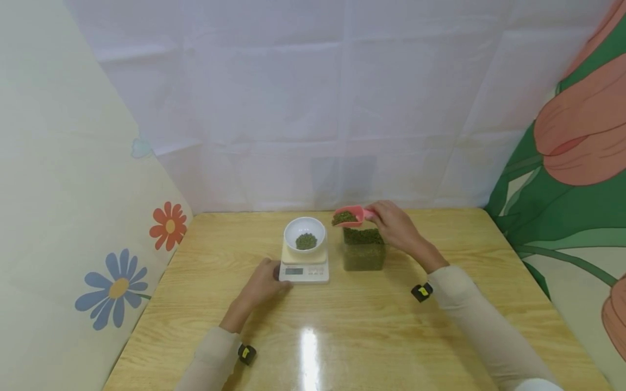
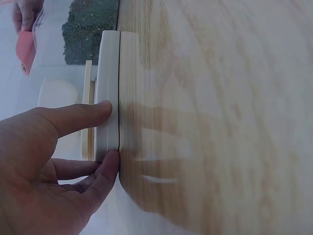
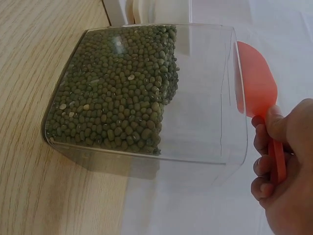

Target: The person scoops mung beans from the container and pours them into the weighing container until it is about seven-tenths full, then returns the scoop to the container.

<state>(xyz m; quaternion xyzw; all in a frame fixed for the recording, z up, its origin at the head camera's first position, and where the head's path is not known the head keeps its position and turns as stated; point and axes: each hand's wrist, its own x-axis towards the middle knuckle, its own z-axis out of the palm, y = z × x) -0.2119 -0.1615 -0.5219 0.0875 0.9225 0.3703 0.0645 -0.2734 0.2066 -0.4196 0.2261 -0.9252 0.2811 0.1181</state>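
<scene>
Left of center on the bench, left hand holds the near left corner of a kitchen scale, thumb at the near edge, fingers bent along the left side. Good for steadying, but pressure there could upset the reading; a light touch or none is probably better. Display is lit, digits too small to read.

On the scale's cream platform, white bowl: upright, a small pile of green beans on its bottom, lots of room left.

Right of the bowl, pink scoop raised near the far rim of the bin, blade toward the left, carrying a load of beans. Can't tell if it's wholly over the opening. Blade should stay level on the way across; then, low over the bowl, tip slowly so beans trickle and don't bounce out. Front lip looks loaded, spills likely if jerked.

Just right of the scale, apart from it, clear bin: square-sided, upright, open-topped, more than half full of the same beans, surface uneven.

Farthest right, right hand grips the scoop handle, fingers wrapped round, thumb near the blade.
</scene>
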